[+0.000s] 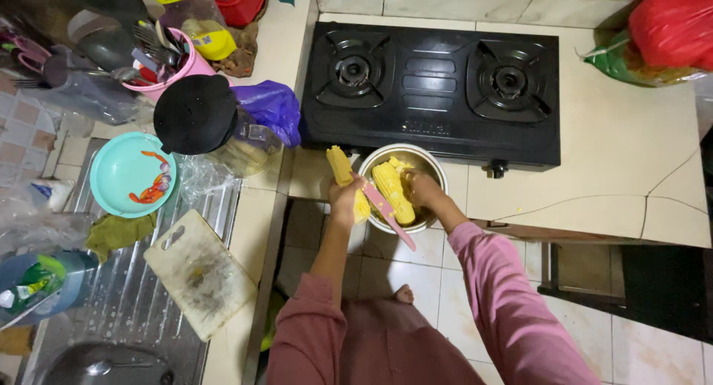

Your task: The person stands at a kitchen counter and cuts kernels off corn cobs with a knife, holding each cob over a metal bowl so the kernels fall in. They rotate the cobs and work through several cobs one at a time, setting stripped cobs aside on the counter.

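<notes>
fingers of the left hand [346, 199] are wrapped around a corn cob [342, 167], gripping its lower part so the cob stands up and away from the person, its long axis running roughly from the fist toward the black two-burner gas stove [434, 88]. the same hand seems also to hold the pink-handled knife [388, 213], whose handle and blade slant down and to the right, across the front rim of the metal bowl [434, 164]; i cannot tell exactly how the fingers share cob and knife.

the right hand [423, 190] is curled closed just inside the bowl, touching a second corn cob [393, 190] that lies in it. that cob's long axis runs diagonally, from upper left to lower right, nearly parallel to the knife and just beside it. so the cob in the bowl lies immediately left of the right hand's fingers, between the two hands, and the right hand is the nearer one.

the bowl sits at the counter's front edge, touching or almost touching the stove's front. well to the left, beside the sink drainboard, lie a worn white cutting board [199, 272] and a teal bowl [128, 173].
</notes>
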